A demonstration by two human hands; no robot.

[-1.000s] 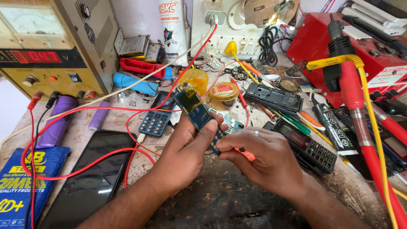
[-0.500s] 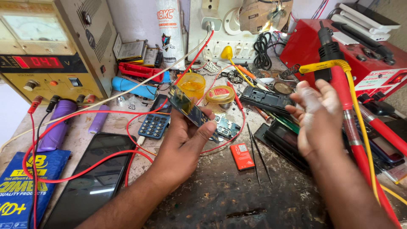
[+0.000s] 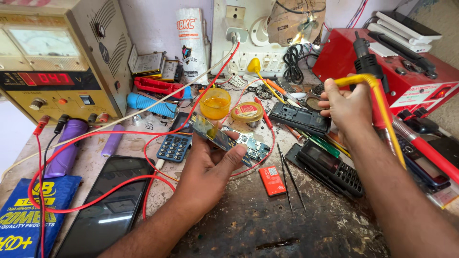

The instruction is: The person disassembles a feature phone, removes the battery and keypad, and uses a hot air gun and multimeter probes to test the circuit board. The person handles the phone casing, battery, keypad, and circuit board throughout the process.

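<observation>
- Green circuit board (image 3: 224,141) sits in left hand (image 3: 206,173), pinched between thumb and fingers, tilted, above the worn bench (image 3: 248,224).
- Right hand (image 3: 348,106) is raised to the right, fingers curled at the yellow cable (image 3: 382,102) of the soldering iron (image 3: 366,59); firm grip cannot be told.
- Orange battery (image 3: 272,180) and tweezers (image 3: 289,179) lie just right of left hand.
- Blue keypad (image 3: 174,147) lies to its left; black phone (image 3: 111,205) nearer, under red leads (image 3: 95,198).

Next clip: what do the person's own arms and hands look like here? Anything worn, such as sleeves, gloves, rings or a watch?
Both forearms are bare as far as the picture shows, with no sleeve in view. The left hand and right hand wear no gloves. No ring, watch or wristband shows on either. The fingers are uncovered, with short nails.
</observation>
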